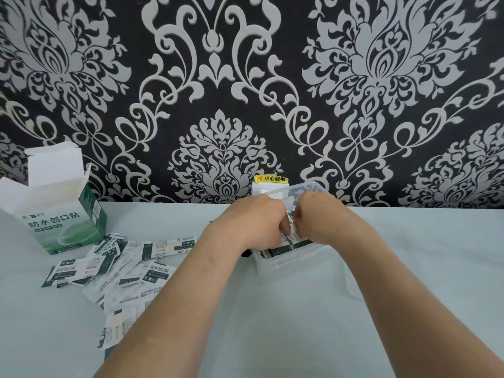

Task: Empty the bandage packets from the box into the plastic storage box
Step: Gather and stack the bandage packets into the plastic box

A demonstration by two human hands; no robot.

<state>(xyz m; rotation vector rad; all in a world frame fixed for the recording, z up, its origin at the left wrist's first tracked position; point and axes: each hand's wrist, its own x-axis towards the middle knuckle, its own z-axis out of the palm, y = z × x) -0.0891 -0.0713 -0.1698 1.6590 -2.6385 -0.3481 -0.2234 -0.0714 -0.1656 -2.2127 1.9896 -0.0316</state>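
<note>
A clear plastic storage box stands at the table's middle, its lid raised behind my hands. Both hands are inside it. My left hand and my right hand have curled fingers that pinch a stack of white-and-green bandage packets lying in the box. The green-and-white cardboard bandage box stands open at the far left. Several loose bandage packets lie scattered on the table in front of it, partly under my left forearm.
The pale tablecloth runs to a dark patterned wall behind. A white wall socket with a yellow warning label sits just behind the storage box.
</note>
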